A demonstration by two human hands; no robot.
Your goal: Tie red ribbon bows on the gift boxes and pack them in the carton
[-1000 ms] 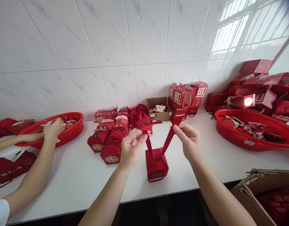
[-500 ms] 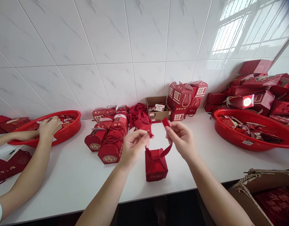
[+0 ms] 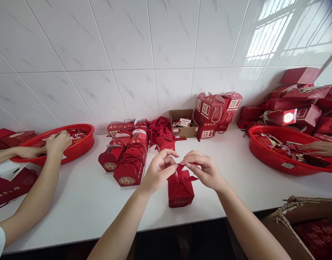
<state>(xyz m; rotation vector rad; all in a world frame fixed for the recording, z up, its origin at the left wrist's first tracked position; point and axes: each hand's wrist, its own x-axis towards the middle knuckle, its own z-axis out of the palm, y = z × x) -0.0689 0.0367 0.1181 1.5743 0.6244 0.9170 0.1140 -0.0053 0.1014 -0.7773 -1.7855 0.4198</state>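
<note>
A small red box (image 3: 181,195) with folded top flaps stands upright on the white table, near its front edge. Red ribbon (image 3: 191,178) crosses its top, one end sticking out to the right. Just above the box, my left hand (image 3: 160,169) pinches the ribbon between thumb and fingers. My right hand (image 3: 202,169) is closed on the same ribbon from the other side, its fingertips close to those of my left hand. The fingers partly hide where the ribbon crosses.
Finished-looking red boxes (image 3: 128,169) stand left of centre, beside a ribbon heap (image 3: 160,129) and a cardboard box (image 3: 183,126). Red baskets (image 3: 79,150) (image 3: 271,159) flank them, with other people's hands in both. An open carton (image 3: 290,216) is at the lower right.
My hands have come together and lower, over the box top, and the ribbon ends are no longer held up apart. Another person's hand has appeared over the right basket.
</note>
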